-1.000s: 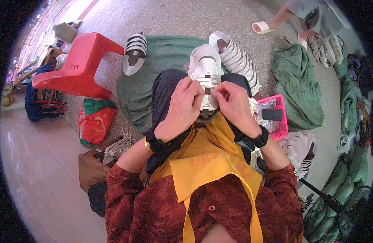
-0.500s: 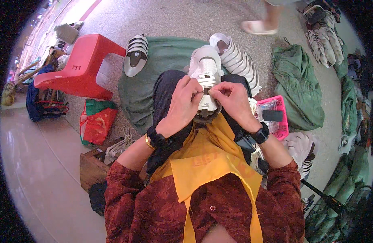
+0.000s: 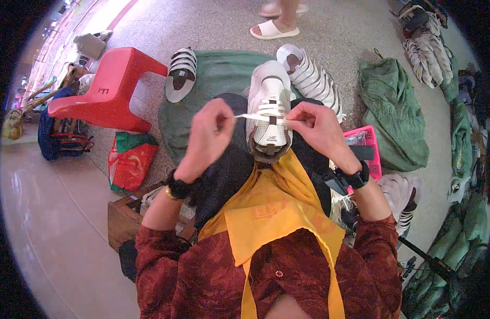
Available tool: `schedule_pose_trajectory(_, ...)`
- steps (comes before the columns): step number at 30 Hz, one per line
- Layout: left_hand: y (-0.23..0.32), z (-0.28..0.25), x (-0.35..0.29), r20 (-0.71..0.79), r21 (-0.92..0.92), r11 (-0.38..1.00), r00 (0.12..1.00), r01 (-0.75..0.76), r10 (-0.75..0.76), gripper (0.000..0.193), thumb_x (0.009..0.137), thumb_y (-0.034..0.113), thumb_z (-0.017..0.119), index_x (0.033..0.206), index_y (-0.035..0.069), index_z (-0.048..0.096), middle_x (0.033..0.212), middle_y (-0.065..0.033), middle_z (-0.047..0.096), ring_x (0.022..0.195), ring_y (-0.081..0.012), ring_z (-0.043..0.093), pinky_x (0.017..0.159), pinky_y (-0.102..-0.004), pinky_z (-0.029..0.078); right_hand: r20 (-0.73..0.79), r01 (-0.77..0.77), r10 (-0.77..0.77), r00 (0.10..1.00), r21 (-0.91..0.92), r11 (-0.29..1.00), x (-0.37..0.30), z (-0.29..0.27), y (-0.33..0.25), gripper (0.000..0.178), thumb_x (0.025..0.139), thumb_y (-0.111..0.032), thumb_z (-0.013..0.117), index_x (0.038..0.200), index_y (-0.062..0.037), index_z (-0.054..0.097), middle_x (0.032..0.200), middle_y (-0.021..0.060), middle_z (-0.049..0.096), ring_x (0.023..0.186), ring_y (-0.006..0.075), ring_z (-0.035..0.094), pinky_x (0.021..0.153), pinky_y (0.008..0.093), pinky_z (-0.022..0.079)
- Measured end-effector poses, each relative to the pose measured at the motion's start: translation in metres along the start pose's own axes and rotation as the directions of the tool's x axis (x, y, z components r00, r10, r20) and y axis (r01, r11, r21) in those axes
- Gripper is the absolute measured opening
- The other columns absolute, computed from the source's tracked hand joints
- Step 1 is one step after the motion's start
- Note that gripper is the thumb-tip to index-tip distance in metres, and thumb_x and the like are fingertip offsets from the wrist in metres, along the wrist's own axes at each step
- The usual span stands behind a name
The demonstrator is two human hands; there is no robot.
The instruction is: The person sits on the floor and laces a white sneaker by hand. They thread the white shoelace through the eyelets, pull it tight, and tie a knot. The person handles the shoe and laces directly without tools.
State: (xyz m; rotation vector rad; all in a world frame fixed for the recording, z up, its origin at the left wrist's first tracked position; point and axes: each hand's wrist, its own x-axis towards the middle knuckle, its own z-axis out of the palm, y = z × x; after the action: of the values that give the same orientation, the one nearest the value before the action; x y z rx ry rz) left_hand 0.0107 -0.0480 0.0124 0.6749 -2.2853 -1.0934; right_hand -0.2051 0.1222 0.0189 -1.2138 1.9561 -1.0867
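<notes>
A white sneaker upper (image 3: 271, 87) rests between my knees, its toe pointing away from me and its tongue toward me. White shoelace (image 3: 253, 115) crosses its front rows of eyelets. My left hand (image 3: 210, 133), left of the shoe, pinches the lace's end and holds it out taut. At the shoe's right edge, my right hand (image 3: 316, 127) has thumb and fingertips closed on the lace beside the tongue. A yellow apron (image 3: 277, 196) covers my lap below the shoe.
Nested shoe uppers (image 3: 315, 80) lie ahead on the right, and another stack (image 3: 181, 74) on the left, by a green cloth (image 3: 218, 69). A red plastic chair (image 3: 109, 90) stands left; a pink basket (image 3: 373, 154) sits right. A person's sandalled foot (image 3: 275, 31) is beyond.
My left hand has moved left and away from the shoe, drawing the lace out straight. The right hand has shifted slightly right. The person's feet ahead have moved left.
</notes>
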Motion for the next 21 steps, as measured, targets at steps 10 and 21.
schedule_pose_trajectory(10,-0.138,-0.142,-0.054,-0.295,0.357,0.831,0.896,0.426,-0.333,0.011,0.087,0.007,0.063,0.088,-0.001,0.056,0.078,-0.0129,0.064,0.075,-0.0259,0.062,0.071,-0.0381,0.050,-0.023,0.061,-0.063,0.998,-0.060,0.996,-0.007,-0.012,-0.007,0.017,0.083,-0.007,0.075,0.098,-0.0043,0.069,0.083,0.0037,0.069,0.058,0.0108,0.055,0.053,0.0276,0.045)
schedule_pose_trajectory(21,-0.107,-0.093,-0.050,-0.216,0.338,0.900,0.953,0.277,-0.212,0.024,0.083,0.004,0.070,0.101,0.000,0.055,0.104,-0.0178,0.066,0.096,-0.0360,0.066,0.082,-0.0427,0.052,-0.098,0.276,-0.330,0.939,-0.355,0.893,-0.027,0.005,0.019,0.017,0.092,-0.001,0.062,0.108,-0.0018,0.064,0.096,0.0205,0.068,0.087,0.0419,0.067,0.073,0.0455,0.056)
